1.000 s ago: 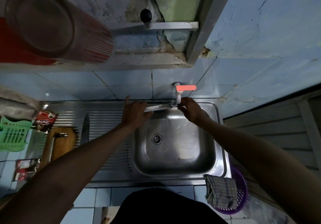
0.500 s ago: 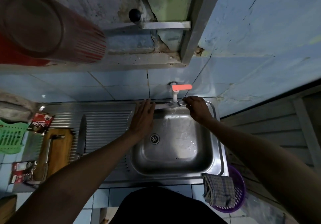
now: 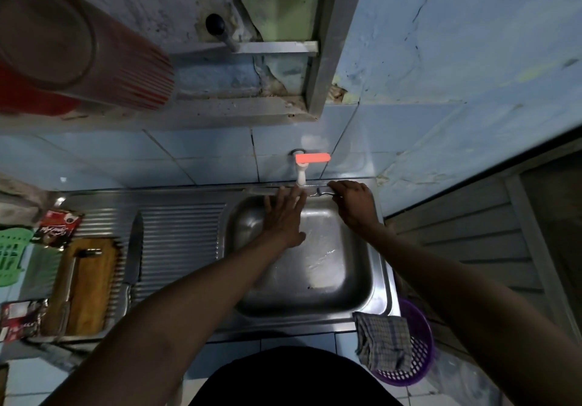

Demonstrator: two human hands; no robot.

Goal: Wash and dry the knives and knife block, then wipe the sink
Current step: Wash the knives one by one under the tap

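My right hand (image 3: 354,205) grips the handle of a knife (image 3: 324,192) at the back rim of the steel sink (image 3: 382,279), just under the white tap with an orange lever (image 3: 310,158). The blade points left along the rim. My left hand (image 3: 285,218) lies flat over the blade below the tap, fingers spread. A second, large knife (image 3: 134,254) lies on the ribbed drainboard (image 3: 179,241). The wooden knife block (image 3: 88,286) lies flat at the drainboard's left end, a metal handle (image 3: 67,282) beside it. A checked cloth (image 3: 382,342) hangs over the sink's front right corner.
A purple basket (image 3: 420,349) stands below the cloth at right. A green basket (image 3: 11,254) and sachets (image 3: 58,226) sit at the far left. A red basin (image 3: 72,43) rests on the ledge above. Water streaks show in the sink bowl.
My left hand has slid right along the blade, from the drainboard's edge to under the tap. My right hand has stayed on the handle.
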